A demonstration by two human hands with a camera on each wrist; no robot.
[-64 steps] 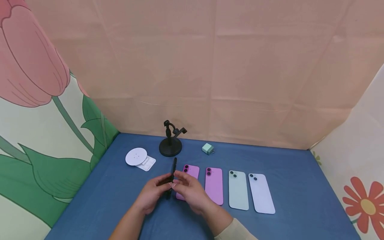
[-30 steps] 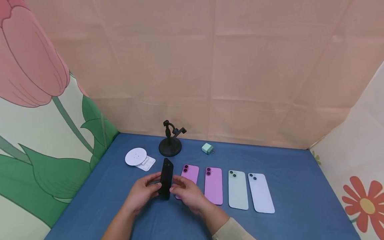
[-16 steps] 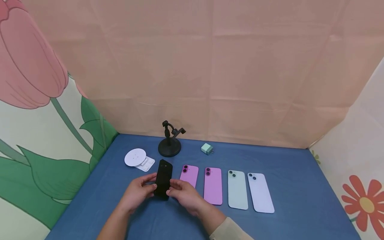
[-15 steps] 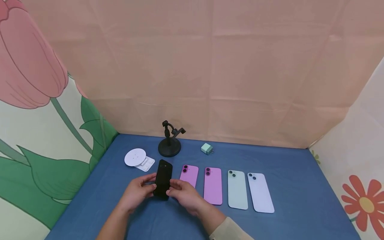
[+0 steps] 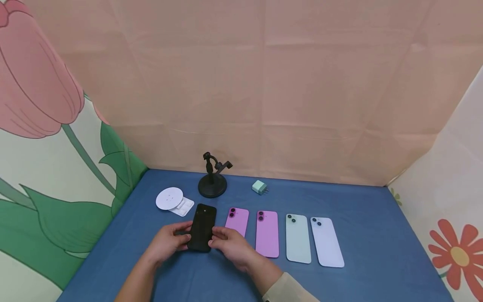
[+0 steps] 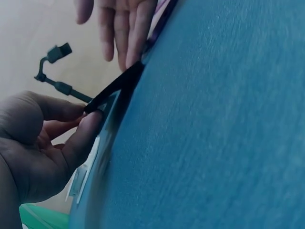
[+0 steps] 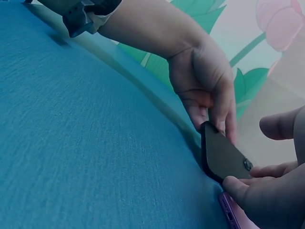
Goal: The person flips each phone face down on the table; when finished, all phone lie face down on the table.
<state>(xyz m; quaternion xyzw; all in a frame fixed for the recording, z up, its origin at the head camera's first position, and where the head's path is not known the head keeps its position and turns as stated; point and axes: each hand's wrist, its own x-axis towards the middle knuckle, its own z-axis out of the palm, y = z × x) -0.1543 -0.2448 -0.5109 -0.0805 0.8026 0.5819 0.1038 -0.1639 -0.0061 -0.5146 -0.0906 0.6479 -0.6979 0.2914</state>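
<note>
A black phone is tilted in front of me with its back and camera showing, its left edge raised and its right edge low at the cloth. My left hand pinches the raised edge between thumb and fingers; in the left wrist view the thumb sits under that edge. My right hand is at the opposite edge, fingertips touching it near the lower corner, with its fingers fairly straight in the left wrist view. Right beside the black phone lies a pink phone, partly covered by my right hand.
To the right lie a second pink phone, a pale green phone and a white phone, backs up. Behind stand a black stand and a mint plug adapter. A white disc with a white piece lies left.
The black phone has turned from edge-on to lying lower, with its back now facing up. My left hand has moved left and down with its edge; the right hand has shifted slightly left.
</note>
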